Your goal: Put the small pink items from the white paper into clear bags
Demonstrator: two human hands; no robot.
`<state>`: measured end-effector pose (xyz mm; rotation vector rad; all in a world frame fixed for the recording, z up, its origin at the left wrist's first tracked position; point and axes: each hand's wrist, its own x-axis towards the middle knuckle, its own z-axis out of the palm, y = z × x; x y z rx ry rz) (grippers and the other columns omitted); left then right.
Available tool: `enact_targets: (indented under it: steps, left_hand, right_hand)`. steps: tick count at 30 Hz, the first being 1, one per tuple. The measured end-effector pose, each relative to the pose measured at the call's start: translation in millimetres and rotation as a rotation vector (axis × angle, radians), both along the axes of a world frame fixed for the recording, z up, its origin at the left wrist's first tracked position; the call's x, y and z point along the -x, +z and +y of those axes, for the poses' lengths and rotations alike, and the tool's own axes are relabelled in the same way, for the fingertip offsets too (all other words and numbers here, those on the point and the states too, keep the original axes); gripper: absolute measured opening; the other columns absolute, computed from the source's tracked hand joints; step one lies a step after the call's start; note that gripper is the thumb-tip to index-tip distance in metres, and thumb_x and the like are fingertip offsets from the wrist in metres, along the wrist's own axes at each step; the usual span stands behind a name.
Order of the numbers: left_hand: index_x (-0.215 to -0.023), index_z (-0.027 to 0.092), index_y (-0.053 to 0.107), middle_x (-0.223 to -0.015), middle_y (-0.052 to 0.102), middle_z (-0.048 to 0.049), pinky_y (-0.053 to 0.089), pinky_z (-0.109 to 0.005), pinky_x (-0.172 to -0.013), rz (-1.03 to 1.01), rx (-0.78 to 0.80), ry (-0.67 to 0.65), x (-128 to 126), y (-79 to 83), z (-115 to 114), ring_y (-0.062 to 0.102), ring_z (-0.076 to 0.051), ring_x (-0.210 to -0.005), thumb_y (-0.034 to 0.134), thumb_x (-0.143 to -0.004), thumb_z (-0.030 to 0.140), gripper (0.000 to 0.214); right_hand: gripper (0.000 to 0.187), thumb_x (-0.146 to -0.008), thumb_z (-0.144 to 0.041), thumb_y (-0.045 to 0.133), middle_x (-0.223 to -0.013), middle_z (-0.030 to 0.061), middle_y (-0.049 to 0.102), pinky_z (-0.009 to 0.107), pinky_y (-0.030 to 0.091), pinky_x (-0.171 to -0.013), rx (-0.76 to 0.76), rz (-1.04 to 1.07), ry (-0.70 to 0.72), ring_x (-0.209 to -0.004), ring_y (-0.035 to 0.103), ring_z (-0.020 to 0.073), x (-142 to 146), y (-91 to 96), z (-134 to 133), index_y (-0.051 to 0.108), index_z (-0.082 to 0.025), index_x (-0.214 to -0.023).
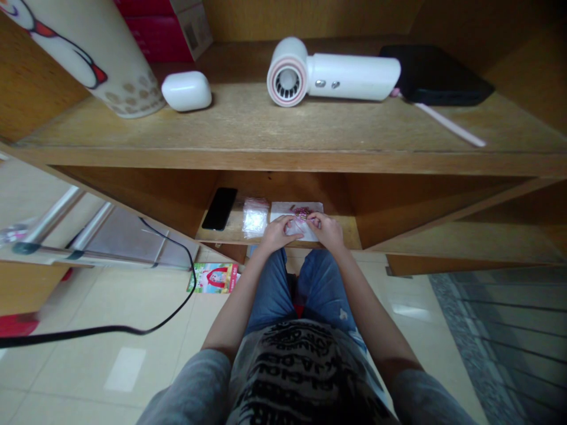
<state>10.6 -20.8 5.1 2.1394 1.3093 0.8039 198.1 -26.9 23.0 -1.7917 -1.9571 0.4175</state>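
On the lower shelf lies a white sheet (279, 208) with a small heap of pink and reddish pieces (303, 211) on it, too small to name. My left hand (277, 234) rests at the sheet's left part, thumb and fingers curled toward each other. From the right, my right hand (328, 231) reaches in at the near edge of the heap, its fingertips pinched together. Between the two hands something thin and pale pinkish shows; its kind is not clear. Left of the sheet is a stack of clear plastic bags (255, 218).
A black phone (220, 209) lies left of the bags. The upper shelf (248, 133) overhangs, holding a patterned cup (101, 65), white earbud case (186, 91), white handheld fan (336, 75) and black case (443, 74). A black cable (133, 330) hangs at left, near a colourful booklet (215, 277) below.
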Motion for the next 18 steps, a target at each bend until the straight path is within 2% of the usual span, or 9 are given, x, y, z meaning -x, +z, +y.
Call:
enact_targets:
  steps: [8,18]
  left_hand:
    - [-0.115,0.017,0.056,-0.087,0.06,-0.0047,0.046,-0.027,-0.065,0.02,0.017,-0.004,0.8,0.9,0.3,0.054,-0.015,-0.07,0.066,-0.067,0.055,0.062]
    - [-0.117,0.019,0.056,-0.083,0.056,-0.0025,0.045,-0.027,-0.066,-0.009,0.033,-0.015,1.5,1.1,0.7,0.054,-0.015,-0.07,0.066,-0.068,0.055,0.062]
  right_hand:
    - [0.02,-0.082,-0.035,0.051,-0.079,0.0004,0.067,0.023,0.033,-0.055,-0.001,-0.157,0.012,-0.068,0.059,0.0151,6.8,1.3,5.0,0.064,-0.026,-0.093]
    - [0.021,-0.084,-0.03,0.047,-0.089,0.0016,0.068,0.024,0.037,-0.061,0.011,-0.197,0.098,-0.074,0.06,0.0156,5.9,3.5,0.4,0.066,-0.026,-0.094]
